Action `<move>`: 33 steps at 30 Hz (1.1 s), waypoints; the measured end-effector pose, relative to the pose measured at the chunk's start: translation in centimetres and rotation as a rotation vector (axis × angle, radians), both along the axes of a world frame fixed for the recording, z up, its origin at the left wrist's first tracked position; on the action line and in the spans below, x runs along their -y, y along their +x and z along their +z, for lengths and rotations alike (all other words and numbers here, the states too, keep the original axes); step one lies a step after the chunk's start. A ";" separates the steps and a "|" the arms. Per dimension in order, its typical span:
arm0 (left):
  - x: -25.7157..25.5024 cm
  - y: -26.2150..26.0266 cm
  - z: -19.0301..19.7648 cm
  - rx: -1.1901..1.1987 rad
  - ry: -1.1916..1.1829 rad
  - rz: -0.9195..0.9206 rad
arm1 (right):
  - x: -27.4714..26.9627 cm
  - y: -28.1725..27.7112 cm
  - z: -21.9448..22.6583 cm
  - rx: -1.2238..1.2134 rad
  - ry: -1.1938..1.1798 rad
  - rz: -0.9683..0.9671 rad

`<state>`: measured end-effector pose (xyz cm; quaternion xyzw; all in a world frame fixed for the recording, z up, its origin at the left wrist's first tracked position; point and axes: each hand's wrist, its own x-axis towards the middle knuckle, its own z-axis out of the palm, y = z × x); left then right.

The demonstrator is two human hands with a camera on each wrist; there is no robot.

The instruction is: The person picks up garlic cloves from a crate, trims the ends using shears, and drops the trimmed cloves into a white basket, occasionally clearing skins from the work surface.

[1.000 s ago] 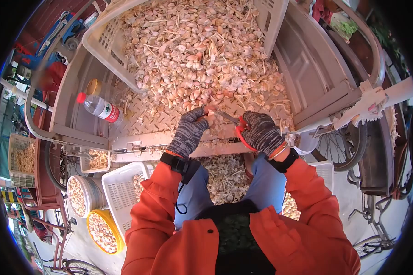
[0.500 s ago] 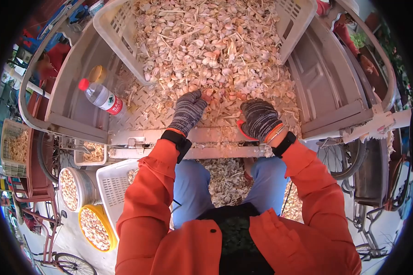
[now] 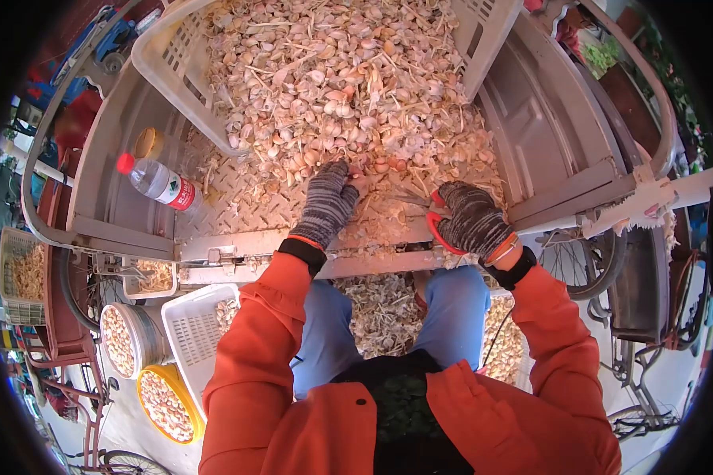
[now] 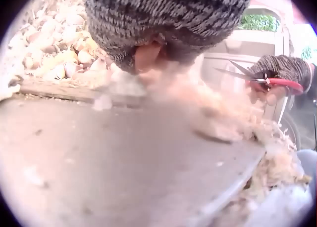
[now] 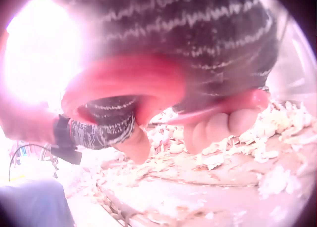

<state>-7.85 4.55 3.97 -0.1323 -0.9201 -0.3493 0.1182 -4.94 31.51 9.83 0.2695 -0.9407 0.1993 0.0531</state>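
Note:
My gloved left hand [image 3: 329,202] is at the near edge of the garlic heap [image 3: 341,95], fingers bent and bare tips close together. Its glove [image 4: 168,19] fills the top of the left wrist view; blur hides whether a clove is between the fingertips. To its right, my right hand [image 3: 475,222] grips red-handled scissors [image 3: 442,233], blades pointing left toward the left hand. In the left wrist view the scissors' [image 4: 285,83] blades stand apart. The right wrist view shows a red handle loop [image 5: 133,76] around the thumb, with bare fingertips curled below.
A plastic bottle [image 3: 162,184] lies at the left of the metal cart bed [image 3: 238,190]. A pale crate [image 3: 190,95] lies tipped around the heap. Below left stand a white crate [image 3: 190,324], a white bucket [image 3: 146,336] and a yellow bucket [image 3: 194,408], both holding cloves.
The scissors were close to the left fingertips, then both hands parted and reached to the heap's edge. Now both are slightly nearer the body, and the scissors' blades show again.

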 end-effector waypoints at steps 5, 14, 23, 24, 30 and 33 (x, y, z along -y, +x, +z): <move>-2.0 4.7 4.1 0.602 0.964 0.021 | 1.0 1.6 1.2 0.115 -0.133 0.026; -2.3 10.2 4.6 0.278 0.593 -0.032 | 1.1 6.4 2.6 -0.109 -0.237 0.124; -2.9 14.9 6.5 0.444 0.828 -0.160 | 0.8 9.3 2.1 0.388 -0.258 0.229; -2.7 15.1 6.0 0.505 0.826 -0.136 | 0.8 9.4 0.2 0.424 -0.267 0.225; 3.1 12.1 1.9 0.611 1.422 -0.005 | 2.7 4.9 -1.9 0.370 -0.149 -0.050; 5.7 8.3 3.2 0.578 1.190 0.036 | 4.2 0.9 -1.4 0.263 -0.154 -0.085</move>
